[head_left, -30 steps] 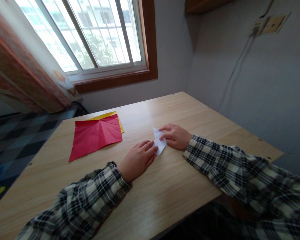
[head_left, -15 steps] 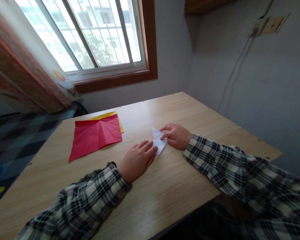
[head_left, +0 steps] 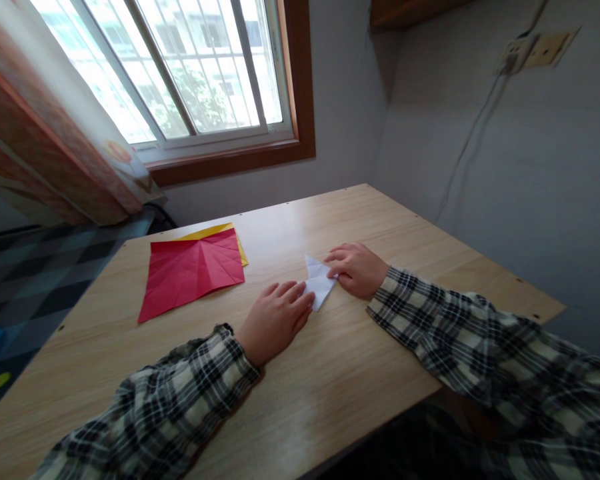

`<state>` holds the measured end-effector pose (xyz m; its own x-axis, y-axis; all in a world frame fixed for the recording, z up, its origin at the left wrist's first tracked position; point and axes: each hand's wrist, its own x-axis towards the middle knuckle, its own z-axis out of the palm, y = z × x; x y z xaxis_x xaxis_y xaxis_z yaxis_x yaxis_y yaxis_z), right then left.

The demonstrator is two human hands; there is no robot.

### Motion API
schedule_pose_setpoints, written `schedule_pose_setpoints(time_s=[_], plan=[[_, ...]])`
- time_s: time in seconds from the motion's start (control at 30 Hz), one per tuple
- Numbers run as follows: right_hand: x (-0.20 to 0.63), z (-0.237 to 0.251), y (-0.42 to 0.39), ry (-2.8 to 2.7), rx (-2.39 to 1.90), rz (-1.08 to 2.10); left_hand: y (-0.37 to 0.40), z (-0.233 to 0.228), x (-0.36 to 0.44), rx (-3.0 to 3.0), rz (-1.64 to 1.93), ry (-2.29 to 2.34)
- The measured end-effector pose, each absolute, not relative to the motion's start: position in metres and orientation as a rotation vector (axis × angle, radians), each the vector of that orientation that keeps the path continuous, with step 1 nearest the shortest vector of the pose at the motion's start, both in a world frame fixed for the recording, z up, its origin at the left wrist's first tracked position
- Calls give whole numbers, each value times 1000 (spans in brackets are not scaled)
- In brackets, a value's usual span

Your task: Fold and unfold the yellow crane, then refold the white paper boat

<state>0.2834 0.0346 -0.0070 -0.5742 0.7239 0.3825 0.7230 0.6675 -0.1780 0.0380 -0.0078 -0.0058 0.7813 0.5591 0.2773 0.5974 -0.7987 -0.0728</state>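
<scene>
On the table lies a small folded white paper (head_left: pixel 319 285), with a pointed tip at its far left and visible creases. My left hand (head_left: pixel 279 317) holds its left edge down, fingers pressed close together; the paper under them is hidden. My right hand (head_left: pixel 359 270) is closed at the paper's right corner, thumb and finger touching it there. The other right fingers are curled over the table just beyond.
A creased red paper sheet (head_left: pixel 195 273) lies on the table (head_left: pixel 290 400) at the left, over a yellow sheet (head_left: pixel 243 250). A window (head_left: pixel 205 80) and curtain (head_left: pixel 70 133) stand behind. A cord hangs from a wall socket (head_left: pixel 517 55) at right.
My right hand has slid slightly to the right across the white paper, from its middle to its right corner. My left hand stays in place.
</scene>
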Motion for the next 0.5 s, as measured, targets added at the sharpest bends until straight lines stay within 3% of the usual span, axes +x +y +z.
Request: schedule_pose_setpoints(time_s=[0.5], plan=[[288,-7,39,-2453,-1233,-33,-5,-6,38,-2835,-399,-940]])
